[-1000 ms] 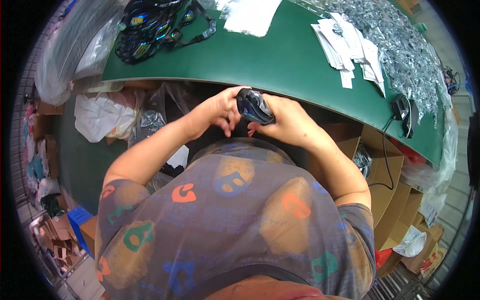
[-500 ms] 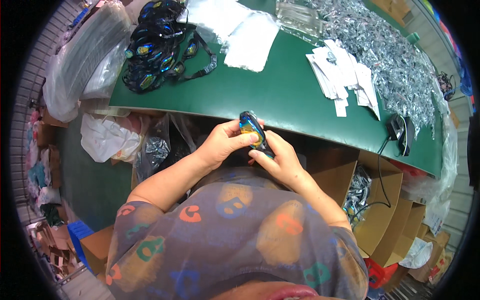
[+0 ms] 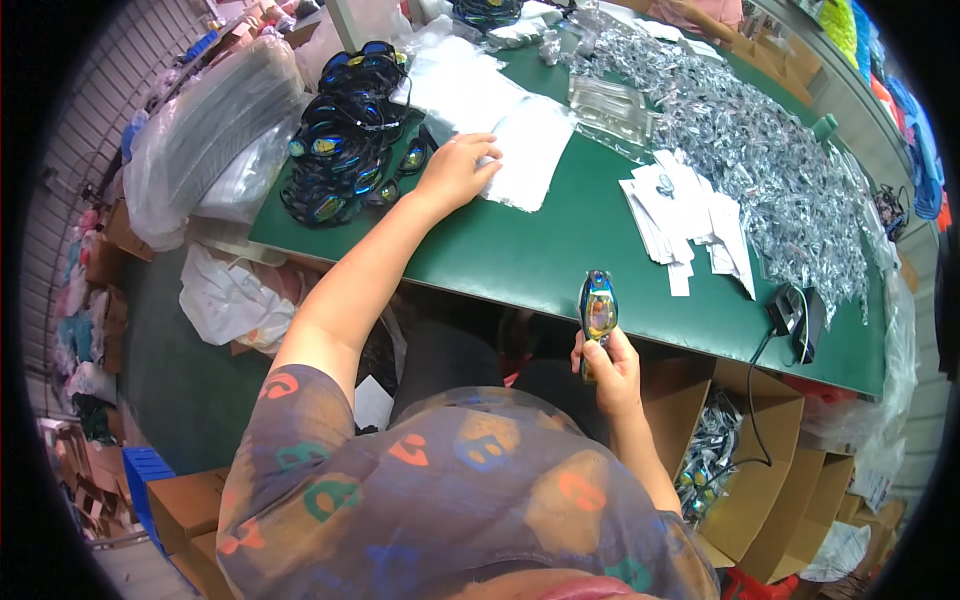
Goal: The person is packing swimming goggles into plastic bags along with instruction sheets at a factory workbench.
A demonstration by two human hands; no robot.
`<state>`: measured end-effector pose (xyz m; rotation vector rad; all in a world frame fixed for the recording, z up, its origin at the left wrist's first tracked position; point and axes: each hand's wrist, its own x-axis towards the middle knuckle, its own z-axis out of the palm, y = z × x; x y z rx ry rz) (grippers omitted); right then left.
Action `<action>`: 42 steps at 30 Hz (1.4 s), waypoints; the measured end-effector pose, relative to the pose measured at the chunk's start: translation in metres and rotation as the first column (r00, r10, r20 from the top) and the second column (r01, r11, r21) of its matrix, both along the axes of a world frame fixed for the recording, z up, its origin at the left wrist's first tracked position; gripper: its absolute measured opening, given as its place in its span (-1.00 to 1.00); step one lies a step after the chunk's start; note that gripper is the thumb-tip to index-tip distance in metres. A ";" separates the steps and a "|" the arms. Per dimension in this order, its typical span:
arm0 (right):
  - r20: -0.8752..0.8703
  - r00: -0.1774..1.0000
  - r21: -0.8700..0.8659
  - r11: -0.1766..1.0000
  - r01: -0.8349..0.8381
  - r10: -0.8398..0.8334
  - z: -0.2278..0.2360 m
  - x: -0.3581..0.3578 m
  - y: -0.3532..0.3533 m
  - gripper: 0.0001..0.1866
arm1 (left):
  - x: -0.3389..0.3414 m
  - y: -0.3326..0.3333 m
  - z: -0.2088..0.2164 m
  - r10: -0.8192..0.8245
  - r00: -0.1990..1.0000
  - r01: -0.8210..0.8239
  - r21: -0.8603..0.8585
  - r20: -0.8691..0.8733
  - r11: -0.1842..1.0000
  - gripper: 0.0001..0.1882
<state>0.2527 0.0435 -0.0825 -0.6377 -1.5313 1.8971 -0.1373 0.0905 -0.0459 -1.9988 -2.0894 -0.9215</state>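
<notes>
My right hand (image 3: 612, 375) is closed round one end of a pair of dark swimming goggles (image 3: 598, 312) with shiny yellow-blue mirrored lenses. It holds them upright near the table's front edge. My left hand (image 3: 462, 172) reaches over the table, its fingers spread apart and resting on the left edge of a stack of thin white sheets or bags (image 3: 528, 160). Just left of that hand lies a heap of black goggles (image 3: 335, 150) with tangled straps, one pair almost touching the wrist.
On the green table (image 3: 540, 250) are white paper slips (image 3: 655, 225), a wide heap of small clear plastic pieces (image 3: 740, 160) and a black box with a cable (image 3: 797, 312). An open carton (image 3: 765, 470) of bagged goggles stands below, right. Across the table, another person's arm (image 3: 700, 14) shows.
My left hand has let go of the goggles and moved forward onto the white stack. My right hand has shifted right, keeping the goggles. The head view has shifted too.
</notes>
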 end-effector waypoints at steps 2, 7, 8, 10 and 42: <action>0.024 0.999 0.012 1.000 0.022 -0.023 -0.001 0.004 -0.001 -0.78 | -0.002 0.005 0.014 0.044 0.997 -0.051 0.129 0.056 0.990 -0.78; 0.059 0.997 0.046 0.998 -0.048 0.045 -0.006 0.006 -0.001 -0.81 | -0.080 0.020 0.029 0.255 0.967 -0.252 0.231 0.015 0.940 -0.78; 0.087 0.995 0.029 0.998 -0.056 0.054 -0.003 0.005 -0.002 -0.80 | -0.092 0.025 0.030 0.279 0.959 -0.258 0.234 -0.057 0.937 -0.78; 0.078 0.996 0.038 0.998 -0.049 0.046 -0.001 0.002 -0.003 -0.78 | -0.077 0.036 0.039 0.266 0.963 -0.259 0.122 -0.048 0.958 -0.77; 0.087 0.995 0.115 0.993 0.036 -0.046 0.000 0.020 0.000 -0.71 | 0.119 -0.076 0.033 -0.582 0.794 0.565 -0.139 -0.177 0.813 -0.21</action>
